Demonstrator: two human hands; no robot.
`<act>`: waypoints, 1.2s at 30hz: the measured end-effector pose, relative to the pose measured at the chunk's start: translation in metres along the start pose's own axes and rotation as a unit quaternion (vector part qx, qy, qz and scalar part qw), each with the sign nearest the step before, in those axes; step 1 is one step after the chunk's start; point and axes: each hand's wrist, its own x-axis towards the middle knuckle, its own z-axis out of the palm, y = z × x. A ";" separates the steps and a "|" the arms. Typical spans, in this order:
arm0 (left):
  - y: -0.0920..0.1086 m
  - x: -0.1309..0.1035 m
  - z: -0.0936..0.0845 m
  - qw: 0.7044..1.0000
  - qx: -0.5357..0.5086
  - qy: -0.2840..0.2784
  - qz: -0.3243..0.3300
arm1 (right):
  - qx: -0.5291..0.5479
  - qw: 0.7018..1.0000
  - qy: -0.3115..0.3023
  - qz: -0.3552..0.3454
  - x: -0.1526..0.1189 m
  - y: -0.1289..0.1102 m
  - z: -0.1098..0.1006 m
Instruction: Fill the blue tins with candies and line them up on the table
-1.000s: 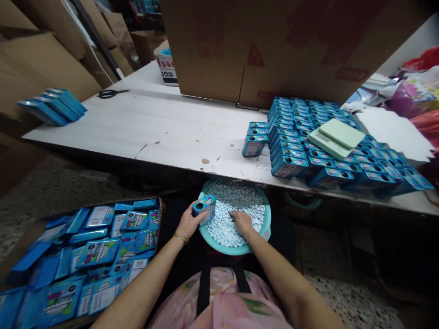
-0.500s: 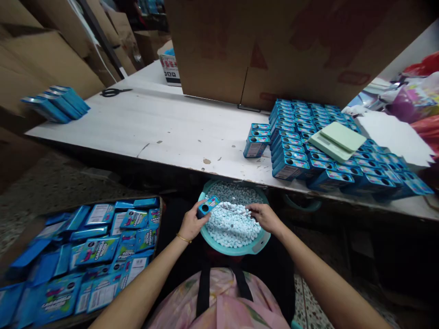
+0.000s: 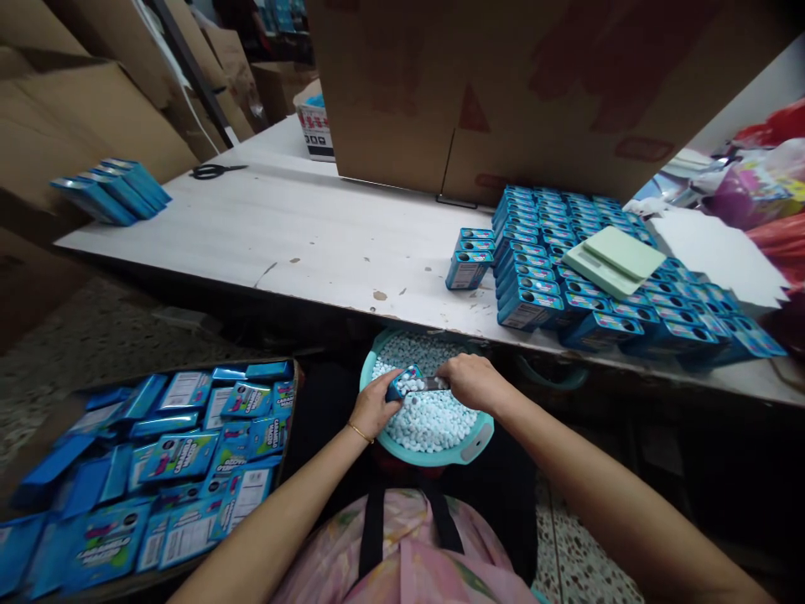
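Observation:
My left hand point(image 3: 376, 404) is closed round a small blue candy box point(image 3: 395, 389), tilted over the basin. In my right hand point(image 3: 473, 382) is a small scoop point(image 3: 433, 383), its grip hidden by my fingers. The scoop's end meets the box's top, and white candies lie there at the opening. Beneath both hands a teal basin point(image 3: 464, 453) holds a heap of small pale blue and white candies point(image 3: 431, 426).
Filled rows of blue boxes point(image 3: 528, 306) stand on the white table point(image 3: 327, 243), with a pale green scale point(image 3: 616, 260) on top. A carton of blue boxes point(image 3: 182, 457) is at my left. Scissors point(image 3: 217, 171) lie farther back. A large cardboard box point(image 3: 503, 101) stands behind.
My right hand has lifted the scoop from the candies and moved left to the box. The box has shifted slightly right, and candies now lie at its opening.

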 end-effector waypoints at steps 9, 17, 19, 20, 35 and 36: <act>0.001 0.004 0.001 1.000 -0.013 0.010 0.010 | -0.032 0.999 0.018 0.028 -0.024 0.006 -0.006; -0.008 -0.004 -0.022 0.995 -0.066 0.062 -0.052 | 0.062 0.989 -0.050 0.122 0.012 0.031 0.117; -0.011 -0.005 -0.025 0.992 -0.082 0.076 -0.064 | 0.084 0.988 -0.042 0.119 0.034 0.011 0.141; -0.012 -0.006 -0.026 0.990 -0.090 0.081 -0.069 | 0.104 0.987 -0.031 0.122 0.044 0.001 0.149; -0.011 -0.004 -0.020 0.992 -0.070 0.094 -0.055 | 0.379 0.919 0.106 0.012 0.009 0.042 0.101; -0.008 -0.003 -0.017 0.993 -0.063 0.082 -0.050 | 0.369 0.923 0.109 0.002 0.005 0.041 0.088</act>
